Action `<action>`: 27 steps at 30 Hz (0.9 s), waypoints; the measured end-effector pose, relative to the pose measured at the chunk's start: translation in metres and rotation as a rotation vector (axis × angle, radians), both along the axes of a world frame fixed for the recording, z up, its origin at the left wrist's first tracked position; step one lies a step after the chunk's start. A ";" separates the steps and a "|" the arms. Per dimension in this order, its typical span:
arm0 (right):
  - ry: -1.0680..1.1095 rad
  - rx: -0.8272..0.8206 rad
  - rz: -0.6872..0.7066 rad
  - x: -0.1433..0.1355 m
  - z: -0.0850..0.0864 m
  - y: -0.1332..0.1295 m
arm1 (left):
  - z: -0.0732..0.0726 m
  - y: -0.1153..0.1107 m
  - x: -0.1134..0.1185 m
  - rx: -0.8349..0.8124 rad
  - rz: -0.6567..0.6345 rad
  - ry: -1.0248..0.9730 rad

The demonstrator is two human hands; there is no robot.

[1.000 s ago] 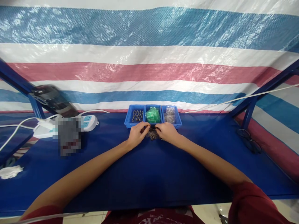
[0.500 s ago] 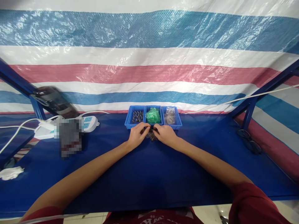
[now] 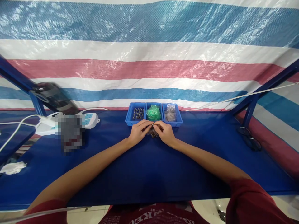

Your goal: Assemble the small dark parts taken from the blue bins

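My left hand [image 3: 138, 133] and my right hand [image 3: 165, 133] meet fingertip to fingertip just in front of the blue bins. Both are closed in a pinch at one spot, and what they hold there is too small to name. Below the fingertips, between the hands, lies a small clump of dark and brassy pieces [image 3: 153, 134], partly hidden. The left blue bin [image 3: 130, 116] holds several small metal parts [image 3: 138, 113]. Green plastic bags [image 3: 153, 112] fill the middle bin. In the right bin [image 3: 178, 117] are clear bags [image 3: 170, 115] with greyish contents.
At the left, a white power strip [image 3: 94, 120] with cables sits near a pixelated dark object [image 3: 71, 133] and a dark bottle [image 3: 57, 98]. White tissue [image 3: 13, 168] lies far left. Glasses [image 3: 249, 139] rest on the blue table [image 3: 144, 174] at the right, near the frame post [image 3: 249, 113].
My hands have drawn closer together, and the fingertips now touch over the small clump. The whole view has shifted slightly.
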State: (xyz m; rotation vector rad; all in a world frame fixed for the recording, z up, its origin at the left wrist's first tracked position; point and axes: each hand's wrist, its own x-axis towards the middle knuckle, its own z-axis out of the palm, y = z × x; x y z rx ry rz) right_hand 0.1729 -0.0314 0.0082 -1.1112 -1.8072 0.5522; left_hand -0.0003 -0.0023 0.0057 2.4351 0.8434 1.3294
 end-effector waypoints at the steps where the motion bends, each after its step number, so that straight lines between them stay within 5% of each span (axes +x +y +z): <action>1: 0.002 0.007 -0.001 0.000 0.000 0.000 | 0.000 0.000 0.000 -0.004 0.002 0.001; 27: -0.021 0.037 -0.028 -0.001 -0.006 -0.001 | 0.004 -0.005 0.000 0.003 0.059 -0.009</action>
